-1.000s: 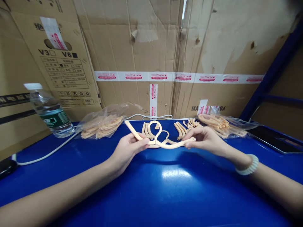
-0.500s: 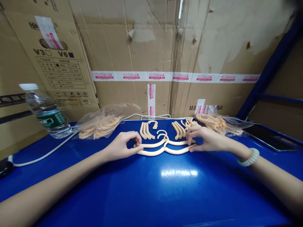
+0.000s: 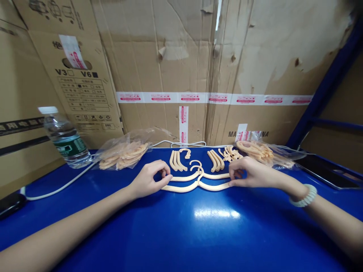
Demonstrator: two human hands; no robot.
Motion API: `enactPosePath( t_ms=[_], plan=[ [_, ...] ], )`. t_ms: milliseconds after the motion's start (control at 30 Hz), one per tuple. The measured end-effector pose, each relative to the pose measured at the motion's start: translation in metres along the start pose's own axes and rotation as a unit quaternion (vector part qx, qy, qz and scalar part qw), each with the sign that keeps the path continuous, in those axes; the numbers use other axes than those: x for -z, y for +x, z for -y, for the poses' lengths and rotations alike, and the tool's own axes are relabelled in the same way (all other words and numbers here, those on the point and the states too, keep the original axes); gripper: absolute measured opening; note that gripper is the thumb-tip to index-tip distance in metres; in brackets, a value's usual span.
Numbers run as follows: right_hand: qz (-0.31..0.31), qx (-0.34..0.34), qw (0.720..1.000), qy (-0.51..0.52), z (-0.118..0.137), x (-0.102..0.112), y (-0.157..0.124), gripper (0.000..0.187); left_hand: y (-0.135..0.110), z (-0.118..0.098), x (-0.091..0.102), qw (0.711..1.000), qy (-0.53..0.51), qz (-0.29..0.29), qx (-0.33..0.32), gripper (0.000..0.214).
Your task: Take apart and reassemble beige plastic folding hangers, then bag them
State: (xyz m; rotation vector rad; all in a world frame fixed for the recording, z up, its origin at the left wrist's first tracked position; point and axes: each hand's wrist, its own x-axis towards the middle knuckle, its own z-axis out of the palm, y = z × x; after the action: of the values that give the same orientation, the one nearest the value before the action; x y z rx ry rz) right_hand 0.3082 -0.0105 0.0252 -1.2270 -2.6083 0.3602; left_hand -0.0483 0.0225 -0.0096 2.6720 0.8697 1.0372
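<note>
Two cream folding clothes hangers lie one behind the other on the blue table, a rear hanger [image 3: 185, 178] and a front hanger [image 3: 183, 189], their hooks pointing away from me. My left hand [image 3: 151, 176] has thumb and fingertips closed at the left end of the rear hanger, just above the front one's tip. At the right ends, my right hand [image 3: 248, 173] is curled, its fingers by the rear hanger and its thumb against the front hanger. Its fingers hide the rear hanger's right tip. Behind the hangers are left hanger arms [image 3: 177, 161], right hanger arms [image 3: 216, 161] and a loose hook [image 3: 185, 152].
More hooks [image 3: 229, 153] lie in a pile behind my right hand. Clear bags of cream parts stand left [image 3: 124, 153] and right [image 3: 261, 151]. A water bottle [image 3: 68, 141], a phone [image 3: 326, 172] and a white cable [image 3: 65, 189] are around them. Cardboard [image 3: 159, 124] walls the back.
The view has shifted slightly, so everything sits a little lower and further right. My right fingers now cover the rear hanger's right tip, which showed before. The hangers stay side by side.
</note>
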Motion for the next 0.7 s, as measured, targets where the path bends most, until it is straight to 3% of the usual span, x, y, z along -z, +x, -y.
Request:
enactPosePath(
  t_ms=[700],
  plan=[
    [-0.086,0.042,0.994,-0.058,0.014,-0.006,0.003,0.035,0.000,0.001,-0.002,0.999,-0.003,0.016,-0.037,0.013]
  ],
)
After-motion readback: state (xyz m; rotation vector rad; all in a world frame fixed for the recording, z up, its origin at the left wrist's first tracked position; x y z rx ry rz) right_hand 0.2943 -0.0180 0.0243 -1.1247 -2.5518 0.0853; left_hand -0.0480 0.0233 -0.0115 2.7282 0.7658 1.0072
